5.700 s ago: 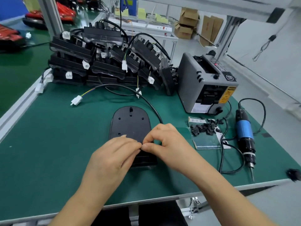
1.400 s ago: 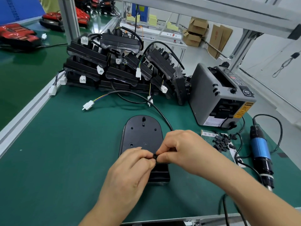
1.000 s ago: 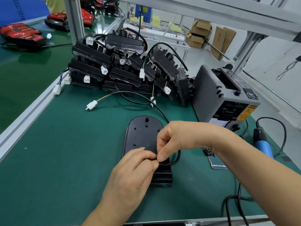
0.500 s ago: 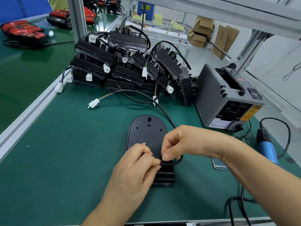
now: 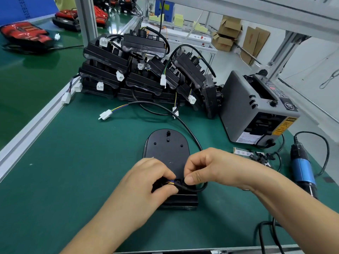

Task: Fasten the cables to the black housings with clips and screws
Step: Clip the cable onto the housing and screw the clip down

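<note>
A black housing (image 5: 167, 149) with a rounded far end lies flat on the green mat, in front of me. Its black cable (image 5: 185, 125) runs from a white connector (image 5: 106, 114) at the back left, curves round the housing's right side and loops back onto its near end. My left hand (image 5: 146, 182) pinches the cable's end where coloured wires show. My right hand (image 5: 205, 167) pinches the same cable just to the right, with a small black clip (image 5: 177, 181) between the two hands. The housing's near end is partly hidden by my fingers.
A heap of black housings (image 5: 139, 76) with cables and white connectors fills the back of the mat. A grey tape dispenser (image 5: 255, 109) stands at the right. Loose black clips (image 5: 260, 156) lie on a card, and a blue electric screwdriver (image 5: 302, 169) lies beside them.
The cable's end has been bent into a loop on the housing's near end. My right hand has shifted from above the housing to its right side, and coloured wires now show between my fingers.
</note>
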The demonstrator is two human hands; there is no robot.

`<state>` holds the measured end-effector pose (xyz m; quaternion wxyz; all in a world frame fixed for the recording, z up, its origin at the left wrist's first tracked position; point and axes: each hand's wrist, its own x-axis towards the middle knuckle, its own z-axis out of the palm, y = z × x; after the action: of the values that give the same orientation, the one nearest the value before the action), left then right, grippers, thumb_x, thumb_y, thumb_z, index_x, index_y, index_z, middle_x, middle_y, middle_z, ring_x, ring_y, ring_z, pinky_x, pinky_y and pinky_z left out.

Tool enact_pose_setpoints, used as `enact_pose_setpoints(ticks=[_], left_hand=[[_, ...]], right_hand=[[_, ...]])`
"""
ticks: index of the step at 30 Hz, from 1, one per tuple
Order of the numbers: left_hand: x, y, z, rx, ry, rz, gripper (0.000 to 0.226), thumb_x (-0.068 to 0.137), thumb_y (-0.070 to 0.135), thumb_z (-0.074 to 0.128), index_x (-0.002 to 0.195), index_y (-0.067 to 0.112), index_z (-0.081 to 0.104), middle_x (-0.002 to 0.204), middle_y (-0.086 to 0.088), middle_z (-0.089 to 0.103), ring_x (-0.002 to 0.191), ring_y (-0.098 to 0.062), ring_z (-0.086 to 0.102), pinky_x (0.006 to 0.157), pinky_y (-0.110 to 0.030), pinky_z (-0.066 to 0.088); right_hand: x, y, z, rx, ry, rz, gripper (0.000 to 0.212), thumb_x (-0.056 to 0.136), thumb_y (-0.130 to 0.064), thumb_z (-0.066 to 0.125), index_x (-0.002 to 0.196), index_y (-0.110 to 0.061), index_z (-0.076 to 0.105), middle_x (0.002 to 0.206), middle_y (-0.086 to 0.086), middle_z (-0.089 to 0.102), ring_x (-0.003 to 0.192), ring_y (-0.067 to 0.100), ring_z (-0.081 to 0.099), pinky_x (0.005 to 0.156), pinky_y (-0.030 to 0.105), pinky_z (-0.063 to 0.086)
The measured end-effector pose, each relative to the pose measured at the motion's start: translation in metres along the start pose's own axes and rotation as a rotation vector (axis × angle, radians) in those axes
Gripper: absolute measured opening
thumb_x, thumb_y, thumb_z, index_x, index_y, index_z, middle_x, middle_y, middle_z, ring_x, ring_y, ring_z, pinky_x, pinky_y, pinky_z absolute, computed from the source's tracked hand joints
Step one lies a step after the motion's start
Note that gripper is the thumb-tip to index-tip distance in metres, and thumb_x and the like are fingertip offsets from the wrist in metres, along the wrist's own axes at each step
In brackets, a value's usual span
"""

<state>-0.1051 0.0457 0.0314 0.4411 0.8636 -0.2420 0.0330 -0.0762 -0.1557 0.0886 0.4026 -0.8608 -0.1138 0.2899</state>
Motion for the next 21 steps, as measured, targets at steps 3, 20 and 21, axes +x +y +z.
enact_pose_setpoints(ticks=[3,20,21], left_hand=[[-0.001,0.0,0.001,-0.026,0.0,-0.014,0.016,0.073,0.042,0.061,0.084,0.031,0.065,0.089,0.018,0.056,0.093,-0.003,0.051,0.08,-0.019,0.039],[-0.007,-0.003,0.011,-0.071,0.072,0.004,0.012,0.075,0.036,0.064,0.075,0.031,0.053,0.088,0.018,0.059,0.107,-0.002,0.053,0.103,-0.009,0.028],[-0.007,-0.003,0.011,-0.072,0.077,0.008,0.013,0.075,0.035,0.065,0.076,0.026,0.056,0.087,0.017,0.059,0.105,-0.002,0.054,0.103,-0.008,0.027]], right_hand=[[0.002,-0.003,-0.002,-0.064,-0.03,0.009,0.016,0.08,-0.02,0.073,0.069,-0.028,0.065,0.061,-0.019,0.058,0.06,-0.004,0.048,0.06,0.008,0.037],[0.022,-0.031,-0.013,-0.339,-0.201,0.046,0.014,0.083,-0.021,0.071,0.072,-0.029,0.065,0.062,-0.019,0.058,0.061,0.0,0.049,0.061,0.01,0.039],[0.023,-0.032,-0.013,-0.343,-0.209,0.045,0.014,0.082,-0.022,0.071,0.072,-0.029,0.065,0.062,-0.018,0.059,0.063,0.001,0.05,0.062,0.011,0.04]])
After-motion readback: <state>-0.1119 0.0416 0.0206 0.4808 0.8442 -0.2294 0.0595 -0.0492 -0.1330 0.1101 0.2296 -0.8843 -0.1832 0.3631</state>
